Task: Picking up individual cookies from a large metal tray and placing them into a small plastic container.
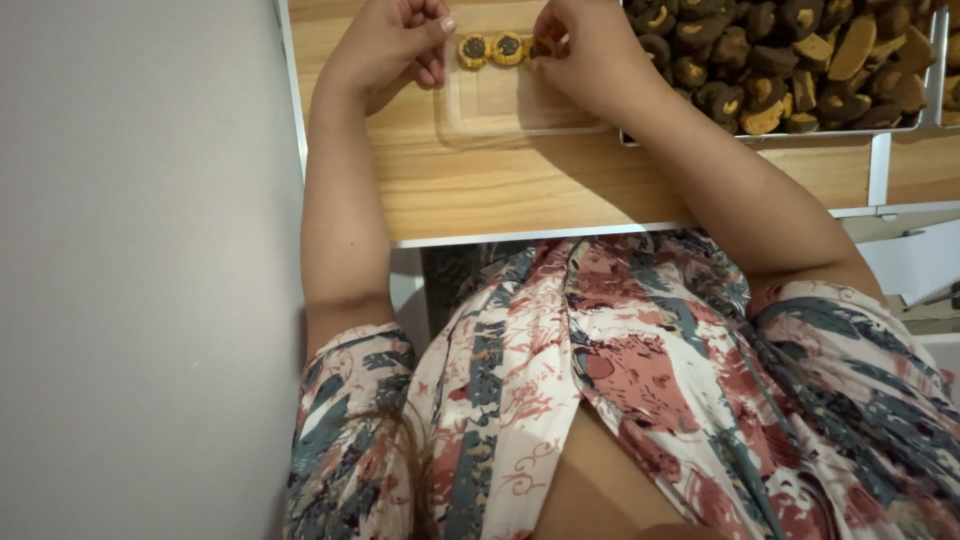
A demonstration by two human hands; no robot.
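A person in a floral-print garment (640,400) of red, blue and cream sits at a light wooden table (520,185) edged in pale metal, both bare hands working at a clear, shallow plastic tray (510,100) that lies flat on the wood. Two round golden cookies (490,49) with dark centres sit side by side in the tray's far part, touching each other. The left hand (390,45) rests at the tray's left rim, fingers curled together with the thumb and forefinger tips just beside the left cookie; whether it grips anything cannot be told. The right hand (590,50) is closed on a third cookie (545,46) next to the pair, fingers pinched around it. Just right of that hand stands a metal-rimmed bin (900,125) heaped with loose cookies of the same brown and gold, some whole and some broken. A plain grey surface (140,270) fills the view's left side.
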